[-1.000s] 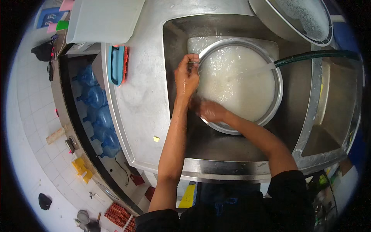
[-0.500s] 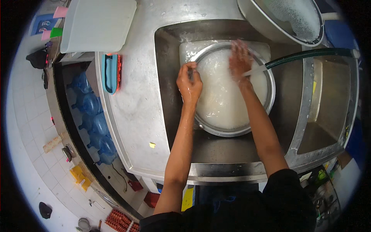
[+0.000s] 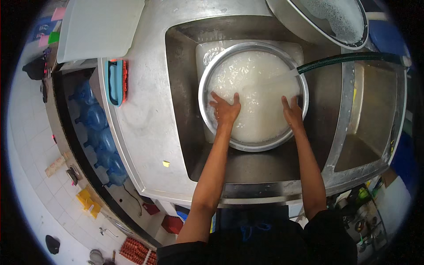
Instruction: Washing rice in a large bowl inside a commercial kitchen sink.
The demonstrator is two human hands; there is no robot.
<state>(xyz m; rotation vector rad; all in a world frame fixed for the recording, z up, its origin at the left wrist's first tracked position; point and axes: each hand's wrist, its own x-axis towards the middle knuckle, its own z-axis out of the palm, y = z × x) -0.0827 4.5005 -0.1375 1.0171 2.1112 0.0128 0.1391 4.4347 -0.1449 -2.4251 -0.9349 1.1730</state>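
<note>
A round metal basin [image 3: 204, 104] stands in the deep sink, filled with cloudy whitish water [image 3: 254, 70]. Water streams into it from a dark green hose [image 3: 353, 57] reaching in from the right. My left hand [image 3: 226, 110] is over the basin's lower left, fingers spread, some fingertips at the water surface. On the lower right, inside the rim, my right hand [image 3: 292, 114] has its fingers apart and touches the water. Neither hand holds anything I can see. What lies at the basin's bottom is hidden by the milky water.
The steel sink [image 3: 183, 101] encloses the basin. A large pot [image 3: 304, 22] with foamy liquid stands at the upper right, beside a second sink [image 3: 375, 106]. On the left counter are a teal brush [image 3: 115, 83] and a pale plastic tub [image 3: 99, 31]; blue water jugs [image 3: 101, 132] lie below.
My left hand has left the basin's rim and moved down inside it, fingers spreading. My right hand has come from the upper part of the basin down toward its lower right edge.
</note>
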